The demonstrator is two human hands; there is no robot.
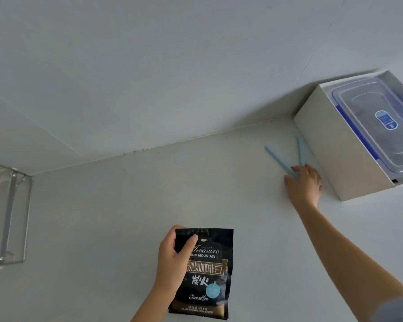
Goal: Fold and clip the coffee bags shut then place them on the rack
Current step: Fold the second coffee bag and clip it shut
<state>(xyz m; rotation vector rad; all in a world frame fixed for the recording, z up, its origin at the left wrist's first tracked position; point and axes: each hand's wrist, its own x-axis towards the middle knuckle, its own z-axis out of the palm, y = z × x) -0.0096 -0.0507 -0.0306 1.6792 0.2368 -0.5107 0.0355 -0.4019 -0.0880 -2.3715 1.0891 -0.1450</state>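
Note:
A black coffee bag (205, 275) with white and gold lettering stands near the front of the white counter. My left hand (172, 259) grips its upper left edge, thumb across the front. Far to the right, my right hand (304, 182) lies on the counter with its fingertips on a pale blue sealing clip (277, 160). The clip is spread open in a V, and its second arm (299, 149) runs beside the white box. The fingers are touching the clip's hinge end; no closed grasp shows. A wire rack (12, 217) sits at the far left.
A white box (340, 149) stands at the right against the wall, holding a clear plastic container with a blue-trimmed lid (377, 122). The white counter (126, 205) meets the tiled wall along a seam behind everything.

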